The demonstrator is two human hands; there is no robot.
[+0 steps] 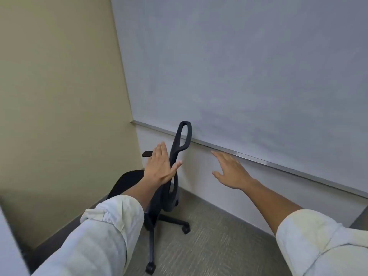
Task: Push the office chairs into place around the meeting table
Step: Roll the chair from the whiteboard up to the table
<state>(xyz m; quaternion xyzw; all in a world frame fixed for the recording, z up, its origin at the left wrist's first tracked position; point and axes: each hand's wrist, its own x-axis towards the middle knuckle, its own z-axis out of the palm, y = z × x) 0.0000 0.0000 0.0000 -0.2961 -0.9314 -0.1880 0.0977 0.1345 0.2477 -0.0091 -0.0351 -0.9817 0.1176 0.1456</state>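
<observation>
A black office chair (180, 144) stands in the room corner, seen edge-on, its thin backrest rising toward the whiteboard and its wheeled base on the carpet. My left hand (161, 164) is open, fingers spread, right at the backrest's edge with the thumb on its far side; no grip is closed on it. My right hand (231, 169) hovers open to the right of the chair, apart from it, in front of the white wall. The chair's seat is partly hidden by my left forearm. No meeting table is in view.
A large whiteboard (249, 76) with a metal lower rail fills the right wall. A beige wall (59, 96) closes the left side. Grey carpet (215, 246) spreads below. A pale surface edge (8, 246) shows at the bottom left.
</observation>
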